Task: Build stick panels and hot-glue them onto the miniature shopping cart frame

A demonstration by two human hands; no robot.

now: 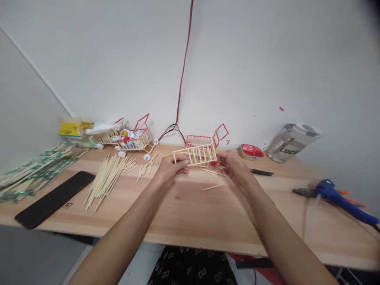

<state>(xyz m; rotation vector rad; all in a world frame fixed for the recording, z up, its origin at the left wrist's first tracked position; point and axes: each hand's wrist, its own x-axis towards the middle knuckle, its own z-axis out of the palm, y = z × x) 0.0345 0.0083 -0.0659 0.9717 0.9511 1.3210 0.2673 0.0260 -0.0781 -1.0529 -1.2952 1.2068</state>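
A small open frame of pale wooden sticks (199,154), with slats like a ladder, is held up above the table in front of me. My left hand (172,169) pinches its left end, thumb on the near side. At its right end, my right hand (234,169) has its fingers bent against the frame's edge; the exact fingertip contact is partly unclear. Right behind stands a miniature stick cart with red-painted rails and a red handle (221,134), partly hidden by the frame. A few loose sticks (213,187) lie on the table below my hands.
Cut sticks (108,178), a black flat bar (55,200) and green-white skewer packs (35,168) lie left. Finished carts (138,140) with bottle caps stand behind. Rightward are a red paint tub (251,152), a dark blade (261,172), a clear jar (292,142) and a blue glue gun (341,200).
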